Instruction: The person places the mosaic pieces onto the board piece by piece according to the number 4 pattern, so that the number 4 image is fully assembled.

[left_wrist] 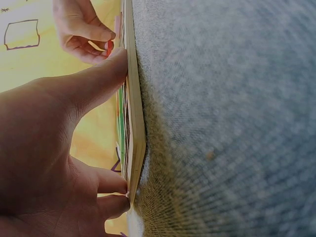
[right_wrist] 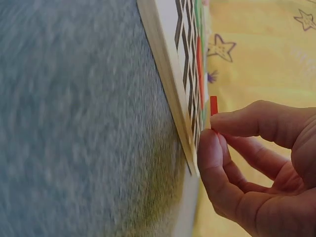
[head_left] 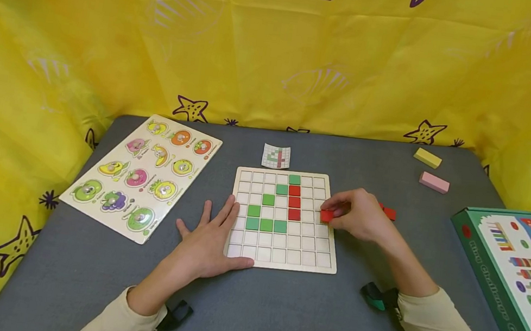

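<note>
A wooden grid board (head_left: 280,254) lies mid-table with several green tiles (head_left: 266,224) and three red tiles (head_left: 294,202) set in its cells. My right hand (head_left: 355,214) pinches a red tile (head_left: 326,215) over the board's right edge; the right wrist view shows that tile (right_wrist: 213,105) between thumb and forefinger just above the board (right_wrist: 168,74). More red tiles (head_left: 389,213) lie behind this hand. My left hand (head_left: 210,238) lies flat with straight fingers against the board's left edge (left_wrist: 134,98), thumb along its front. A small pattern card (head_left: 276,156) lies beyond the board.
A fruit peg puzzle (head_left: 144,173) lies at the left. A yellow block (head_left: 427,157) and a pink block (head_left: 434,182) sit at the back right. A green game box (head_left: 518,281) lies at the right edge. Yellow starred cloth surrounds the grey table (head_left: 277,320).
</note>
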The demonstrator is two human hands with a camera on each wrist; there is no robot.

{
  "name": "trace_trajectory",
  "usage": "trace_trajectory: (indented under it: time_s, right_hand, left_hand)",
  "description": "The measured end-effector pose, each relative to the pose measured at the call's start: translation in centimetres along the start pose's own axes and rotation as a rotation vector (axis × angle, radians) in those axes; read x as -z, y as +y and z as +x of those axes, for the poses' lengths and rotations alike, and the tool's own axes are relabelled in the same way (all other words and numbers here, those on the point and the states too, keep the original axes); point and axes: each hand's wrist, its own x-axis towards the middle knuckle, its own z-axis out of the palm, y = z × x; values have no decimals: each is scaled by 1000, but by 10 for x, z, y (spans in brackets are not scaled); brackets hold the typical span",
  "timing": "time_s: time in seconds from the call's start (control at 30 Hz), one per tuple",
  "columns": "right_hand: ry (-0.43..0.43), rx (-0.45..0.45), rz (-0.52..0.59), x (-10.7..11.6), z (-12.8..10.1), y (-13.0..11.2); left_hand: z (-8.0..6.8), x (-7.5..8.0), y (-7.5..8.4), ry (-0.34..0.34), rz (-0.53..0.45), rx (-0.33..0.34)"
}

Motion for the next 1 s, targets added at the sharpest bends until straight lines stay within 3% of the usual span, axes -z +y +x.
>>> trace_trajectory:
  time_s: [1.0]
  right_hand:
    - [-105,36,30,-31,9,-31]
  left_hand:
    - [-1,1,1,3,2,10]
